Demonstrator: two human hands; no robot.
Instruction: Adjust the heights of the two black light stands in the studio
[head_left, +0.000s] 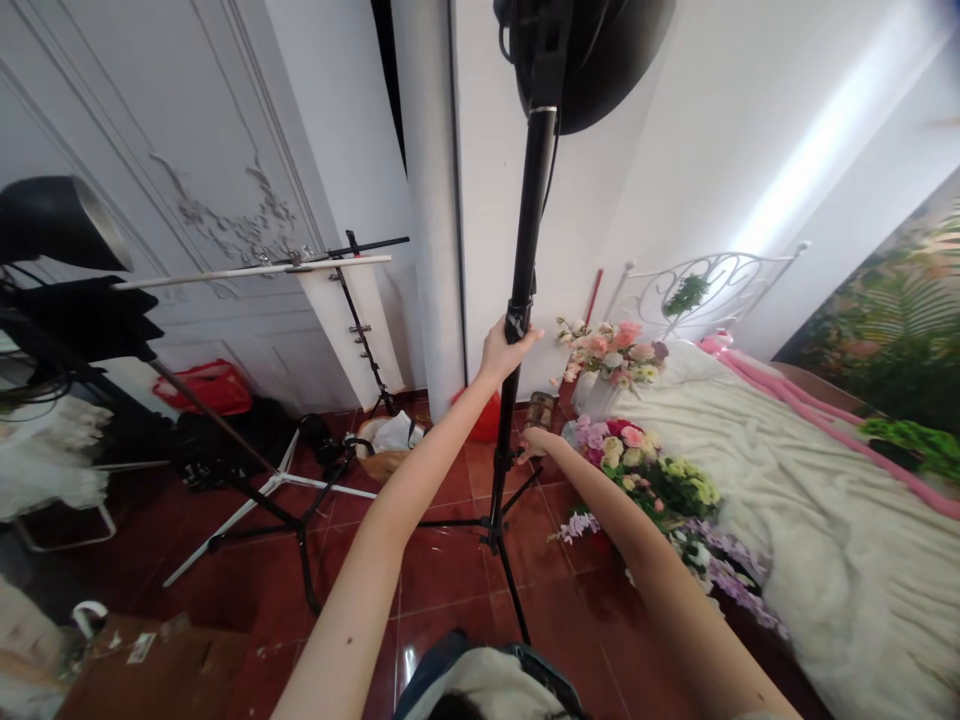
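A black light stand (526,235) rises upright before me, its tripod legs spread on the floor. On its top sits a studio light with a dark round reflector (607,65). My left hand (504,352) is closed around the pole just under the upper collar (517,318), thumb pointing right. Lower down, my right hand (537,443) reaches the pole from the right, its fingers bent at a small black knob on the lower collar (513,456). The pole and the hand itself hide part of that grip. A cable runs down beside the upper pole.
On the right stand bunches of flowers (634,455) beside a bed with a cream blanket (750,440). To the left are another lamp (64,222), stand legs (281,480), a red bag (202,387) and a cardboard box (150,660). A white wall is behind the stand.
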